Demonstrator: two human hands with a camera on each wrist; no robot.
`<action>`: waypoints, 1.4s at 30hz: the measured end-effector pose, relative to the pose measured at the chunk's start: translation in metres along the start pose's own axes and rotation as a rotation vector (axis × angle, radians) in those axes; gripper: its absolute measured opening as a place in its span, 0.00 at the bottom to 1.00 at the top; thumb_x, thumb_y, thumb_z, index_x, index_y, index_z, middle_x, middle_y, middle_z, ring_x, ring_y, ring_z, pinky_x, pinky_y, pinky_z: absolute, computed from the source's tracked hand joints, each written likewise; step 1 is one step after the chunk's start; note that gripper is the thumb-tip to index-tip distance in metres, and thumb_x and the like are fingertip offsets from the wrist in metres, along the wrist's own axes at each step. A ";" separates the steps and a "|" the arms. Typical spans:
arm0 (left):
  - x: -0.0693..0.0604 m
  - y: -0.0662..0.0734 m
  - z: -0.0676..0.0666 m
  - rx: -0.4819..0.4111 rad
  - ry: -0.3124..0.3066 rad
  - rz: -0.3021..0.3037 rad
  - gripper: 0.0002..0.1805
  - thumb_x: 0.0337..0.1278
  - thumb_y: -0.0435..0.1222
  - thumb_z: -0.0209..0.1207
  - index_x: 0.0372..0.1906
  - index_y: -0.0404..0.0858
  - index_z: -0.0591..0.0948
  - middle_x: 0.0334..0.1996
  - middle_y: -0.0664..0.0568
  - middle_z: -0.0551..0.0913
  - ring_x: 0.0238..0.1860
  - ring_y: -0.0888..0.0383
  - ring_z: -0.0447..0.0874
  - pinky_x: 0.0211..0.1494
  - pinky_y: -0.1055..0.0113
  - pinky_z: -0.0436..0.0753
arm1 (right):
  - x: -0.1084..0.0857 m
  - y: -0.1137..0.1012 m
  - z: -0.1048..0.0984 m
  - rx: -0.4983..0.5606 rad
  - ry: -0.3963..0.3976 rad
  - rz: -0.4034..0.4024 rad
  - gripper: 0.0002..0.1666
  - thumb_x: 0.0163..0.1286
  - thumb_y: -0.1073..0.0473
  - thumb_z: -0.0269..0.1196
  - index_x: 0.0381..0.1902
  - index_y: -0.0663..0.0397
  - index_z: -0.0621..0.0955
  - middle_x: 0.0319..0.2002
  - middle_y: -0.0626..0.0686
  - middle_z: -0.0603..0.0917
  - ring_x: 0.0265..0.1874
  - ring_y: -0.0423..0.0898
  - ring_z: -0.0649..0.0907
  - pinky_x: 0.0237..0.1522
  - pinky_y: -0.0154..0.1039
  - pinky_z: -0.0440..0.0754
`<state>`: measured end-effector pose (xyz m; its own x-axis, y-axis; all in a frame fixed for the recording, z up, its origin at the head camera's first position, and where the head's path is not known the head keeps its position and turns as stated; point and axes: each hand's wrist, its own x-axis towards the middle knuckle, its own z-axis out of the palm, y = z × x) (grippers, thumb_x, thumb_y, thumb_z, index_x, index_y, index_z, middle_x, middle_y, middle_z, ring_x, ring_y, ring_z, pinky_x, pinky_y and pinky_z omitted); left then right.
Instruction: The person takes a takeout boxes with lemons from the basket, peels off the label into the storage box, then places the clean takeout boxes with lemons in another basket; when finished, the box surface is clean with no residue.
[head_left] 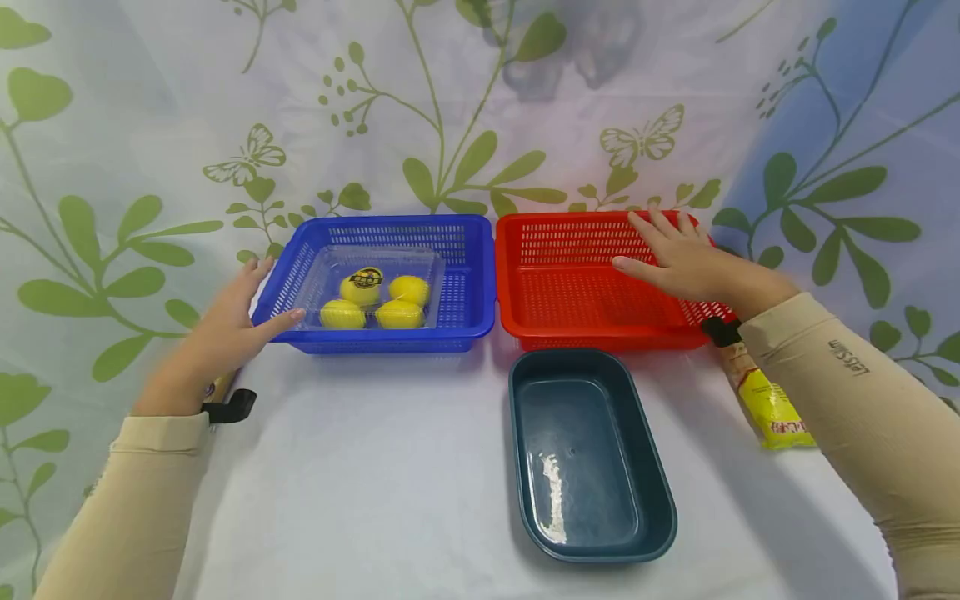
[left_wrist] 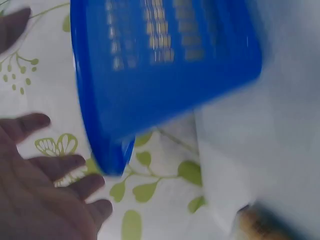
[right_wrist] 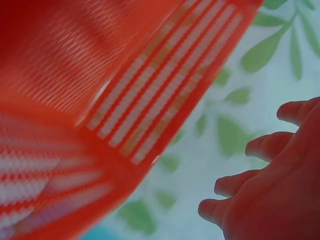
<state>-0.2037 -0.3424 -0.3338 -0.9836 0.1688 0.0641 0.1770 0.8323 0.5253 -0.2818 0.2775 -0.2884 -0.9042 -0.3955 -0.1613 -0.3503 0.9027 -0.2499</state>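
My left hand (head_left: 232, 329) is spread beside the left end of the blue basket (head_left: 472, 283); in the left wrist view its fingers (left_wrist: 60, 167) lie apart and hold nothing. Inside that basket a clear plastic box (head_left: 431, 260) contains several yellow round items (head_left: 400, 314). Over the right end of the red basket (head_left: 525, 292) reaches my right hand (head_left: 686, 262), fingers extended. The right wrist view has this hand (right_wrist: 280, 185) with fingers apart, beside the red basket's slotted wall (right_wrist: 165, 85). Whether either hand touches a basket I cannot tell.
An empty dark teal tray (head_left: 577, 450) stands in front of the red basket. A yellow packet (head_left: 772, 408) lies partly under the right forearm. Near the left wrist, a brownish item (head_left: 220, 387) is mostly hidden. Patterned cloth hangs behind the baskets.
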 end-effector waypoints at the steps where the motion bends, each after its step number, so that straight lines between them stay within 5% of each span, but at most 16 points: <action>1: -0.002 0.001 0.004 -0.026 0.013 -0.029 0.55 0.72 0.60 0.60 0.87 0.44 0.41 0.84 0.41 0.31 0.81 0.30 0.32 0.72 0.23 0.42 | 0.005 -0.008 -0.001 0.003 -0.003 -0.019 0.59 0.79 0.24 0.45 0.86 0.50 0.33 0.82 0.68 0.29 0.74 0.79 0.28 0.68 0.77 0.27; 10: -0.011 0.001 0.034 -0.170 0.224 -0.176 0.52 0.75 0.57 0.58 0.86 0.38 0.45 0.83 0.32 0.45 0.80 0.29 0.45 0.73 0.27 0.53 | 0.052 -0.100 0.001 0.038 0.016 -0.191 0.58 0.76 0.21 0.44 0.87 0.41 0.35 0.84 0.56 0.31 0.79 0.68 0.30 0.74 0.69 0.29; 12: -0.013 -0.002 0.038 -0.224 0.249 -0.206 0.52 0.75 0.56 0.58 0.87 0.40 0.44 0.80 0.29 0.53 0.77 0.29 0.55 0.72 0.29 0.60 | 0.062 -0.125 0.006 0.065 0.023 -0.241 0.57 0.76 0.21 0.44 0.87 0.41 0.37 0.85 0.55 0.31 0.79 0.67 0.32 0.74 0.68 0.30; 17: -0.014 -0.008 0.049 -0.337 0.254 -0.283 0.53 0.73 0.60 0.58 0.87 0.46 0.41 0.75 0.26 0.62 0.69 0.29 0.69 0.66 0.31 0.70 | 0.082 -0.181 0.025 0.127 0.000 -0.341 0.54 0.79 0.23 0.43 0.87 0.43 0.39 0.85 0.56 0.32 0.80 0.66 0.33 0.76 0.65 0.32; 22: -0.009 -0.015 0.062 -0.483 0.235 -0.278 0.47 0.77 0.55 0.56 0.87 0.48 0.45 0.81 0.34 0.54 0.78 0.35 0.55 0.76 0.38 0.60 | 0.097 -0.219 0.045 0.144 -0.020 -0.350 0.55 0.78 0.22 0.43 0.87 0.44 0.41 0.85 0.58 0.35 0.79 0.71 0.37 0.76 0.67 0.35; 28: -0.006 -0.019 0.067 -0.651 0.260 -0.274 0.44 0.80 0.49 0.55 0.87 0.50 0.45 0.84 0.41 0.47 0.81 0.43 0.49 0.80 0.46 0.52 | 0.114 -0.242 0.063 0.191 -0.075 -0.250 0.60 0.73 0.17 0.43 0.88 0.43 0.41 0.85 0.58 0.34 0.78 0.74 0.36 0.74 0.71 0.36; 35: -0.007 -0.020 0.067 -0.799 0.282 -0.245 0.42 0.82 0.43 0.55 0.87 0.50 0.46 0.84 0.42 0.44 0.81 0.46 0.51 0.78 0.59 0.60 | 0.127 -0.247 0.082 0.353 -0.103 -0.139 0.62 0.74 0.23 0.52 0.87 0.52 0.41 0.84 0.63 0.39 0.80 0.69 0.38 0.75 0.69 0.37; 42: -0.008 -0.017 0.071 -0.912 0.317 -0.239 0.41 0.82 0.39 0.54 0.87 0.50 0.47 0.85 0.45 0.44 0.81 0.48 0.52 0.76 0.63 0.62 | 0.134 -0.244 0.102 0.430 -0.145 -0.080 0.63 0.75 0.26 0.56 0.86 0.46 0.35 0.84 0.65 0.36 0.80 0.67 0.38 0.74 0.72 0.46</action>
<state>-0.1964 -0.3206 -0.4039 -0.9774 -0.2098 0.0255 0.0089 0.0796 0.9968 -0.2930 -0.0129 -0.3465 -0.8242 -0.5083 -0.2497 -0.2568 0.7284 -0.6352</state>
